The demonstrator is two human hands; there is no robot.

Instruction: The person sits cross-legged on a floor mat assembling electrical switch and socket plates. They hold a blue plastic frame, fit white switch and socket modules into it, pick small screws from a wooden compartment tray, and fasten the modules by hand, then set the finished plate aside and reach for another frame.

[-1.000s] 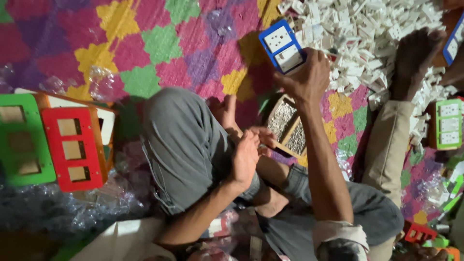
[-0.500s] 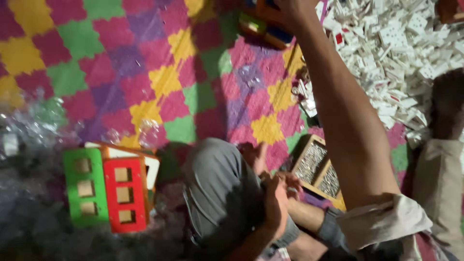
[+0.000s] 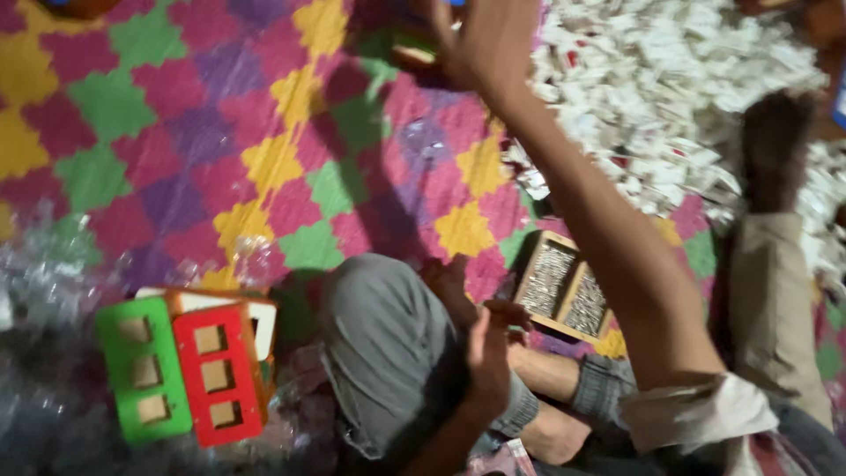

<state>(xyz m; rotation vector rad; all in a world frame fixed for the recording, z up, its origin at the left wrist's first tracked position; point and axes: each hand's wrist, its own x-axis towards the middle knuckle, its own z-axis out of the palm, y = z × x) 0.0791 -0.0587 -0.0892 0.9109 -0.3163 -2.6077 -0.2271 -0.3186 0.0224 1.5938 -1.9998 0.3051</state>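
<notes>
My right hand reaches far to the patchwork mat's top edge; its grip I cannot tell. My left hand rests half-curled, holding nothing, near the wooden box.

The floor is covered by a mat of interlocking foam tiles in pink, purple, yellow and green. A big heap of small white pieces spreads over its upper right. Crinkled clear plastic lies along the dim left edge. Light falls brightest on the heap, leaving the lower part shadowed.
</notes>
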